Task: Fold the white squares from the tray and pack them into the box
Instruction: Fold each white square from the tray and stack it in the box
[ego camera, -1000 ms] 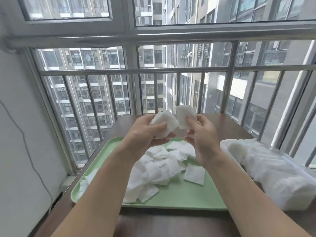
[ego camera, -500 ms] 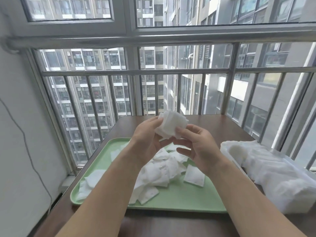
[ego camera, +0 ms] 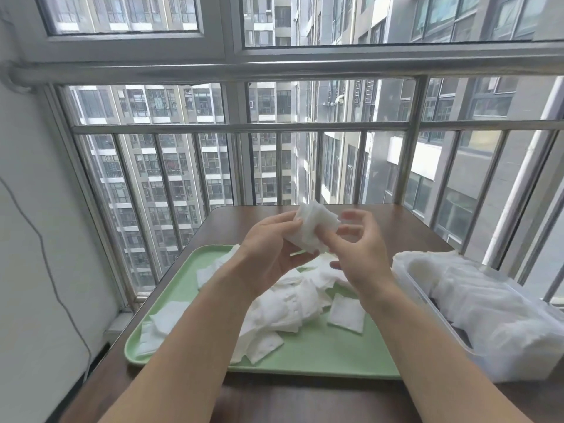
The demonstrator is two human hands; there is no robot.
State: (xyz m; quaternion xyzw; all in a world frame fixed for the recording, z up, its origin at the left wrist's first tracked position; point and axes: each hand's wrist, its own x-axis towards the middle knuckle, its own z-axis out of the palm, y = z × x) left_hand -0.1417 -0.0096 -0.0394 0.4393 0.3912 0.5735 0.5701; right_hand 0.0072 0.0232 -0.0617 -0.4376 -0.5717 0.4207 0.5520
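Above the tray (ego camera: 320, 352), left hand (ego camera: 271, 251) clasps the squares (ego camera: 314, 230) — right hand (ego camera: 363, 257) has eased open.

White squares (ego camera: 293, 306) on a pale green tray (ego camera: 320, 352) — dark brown wood-grain table (ego camera: 381, 215), clear box (ego camera: 433, 312) — silver-grey bars (ego camera: 412, 141) behind

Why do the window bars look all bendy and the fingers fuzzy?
Head view: the wide-angle lens bows the window bars toward the edges; the right hand has slightly soft fingers; the white squares in the left hand look pale in flat daylight.
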